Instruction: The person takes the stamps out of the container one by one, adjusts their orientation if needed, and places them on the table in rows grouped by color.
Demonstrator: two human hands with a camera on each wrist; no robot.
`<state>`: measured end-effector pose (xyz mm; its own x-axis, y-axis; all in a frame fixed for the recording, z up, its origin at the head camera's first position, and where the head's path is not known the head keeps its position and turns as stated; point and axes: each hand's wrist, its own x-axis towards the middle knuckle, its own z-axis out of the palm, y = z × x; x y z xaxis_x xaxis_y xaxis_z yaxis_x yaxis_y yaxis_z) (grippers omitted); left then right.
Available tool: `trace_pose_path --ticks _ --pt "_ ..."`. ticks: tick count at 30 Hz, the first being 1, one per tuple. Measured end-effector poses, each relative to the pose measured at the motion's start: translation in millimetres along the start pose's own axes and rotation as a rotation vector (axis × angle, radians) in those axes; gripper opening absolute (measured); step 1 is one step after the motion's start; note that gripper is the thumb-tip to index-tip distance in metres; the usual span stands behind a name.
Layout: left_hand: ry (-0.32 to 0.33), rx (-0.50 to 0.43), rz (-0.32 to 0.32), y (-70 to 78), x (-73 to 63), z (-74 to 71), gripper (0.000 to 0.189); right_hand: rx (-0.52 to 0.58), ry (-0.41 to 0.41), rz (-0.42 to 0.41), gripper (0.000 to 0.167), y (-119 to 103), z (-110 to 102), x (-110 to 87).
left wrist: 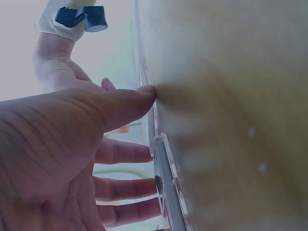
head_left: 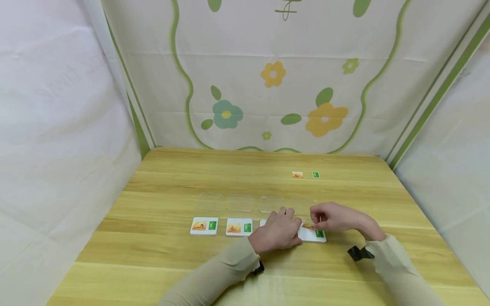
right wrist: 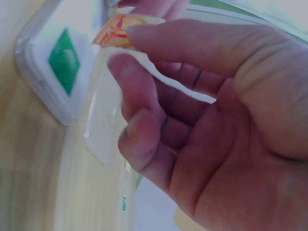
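Observation:
My right hand [head_left: 334, 216] pinches a small orange picture sticker [right wrist: 115, 32] between thumb and index finger, over the rightmost white card [head_left: 311, 239]. That card bears a green sticker [right wrist: 65, 62] at its right side. A thin white strip [right wrist: 178, 86] shows behind the pinching fingers. My left hand [head_left: 279, 231] lies palm down, its fairly straight fingers over the third card [head_left: 262, 222], which it mostly hides. The left thumb [left wrist: 130, 103] touches the edge of the rightmost card.
Two more white cards, the first [head_left: 204, 226] and the second [head_left: 234, 233], lie at left, each with orange and green stickers. Behind stands a row of clear plastic covers [head_left: 240, 202]. Farther back lie an orange sticker [head_left: 297, 174] and a green sticker [head_left: 315, 174]. Fabric walls enclose the table.

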<state>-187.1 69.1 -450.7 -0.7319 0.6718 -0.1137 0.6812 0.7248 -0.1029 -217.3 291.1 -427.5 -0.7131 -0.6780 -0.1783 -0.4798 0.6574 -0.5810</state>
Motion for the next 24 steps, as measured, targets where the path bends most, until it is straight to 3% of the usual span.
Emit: trace_pose_path --ticks 10,24 --pt "-0.001 -0.008 0.000 -0.5 -1.5 -1.1 0.042 0.093 0.006 -0.032 0.014 0.0 -11.0 -3.7" --pt "-0.016 -0.015 -0.004 -1.9 1.4 -0.4 0.045 0.194 0.130 0.003 0.009 9.5 -22.1 10.3"
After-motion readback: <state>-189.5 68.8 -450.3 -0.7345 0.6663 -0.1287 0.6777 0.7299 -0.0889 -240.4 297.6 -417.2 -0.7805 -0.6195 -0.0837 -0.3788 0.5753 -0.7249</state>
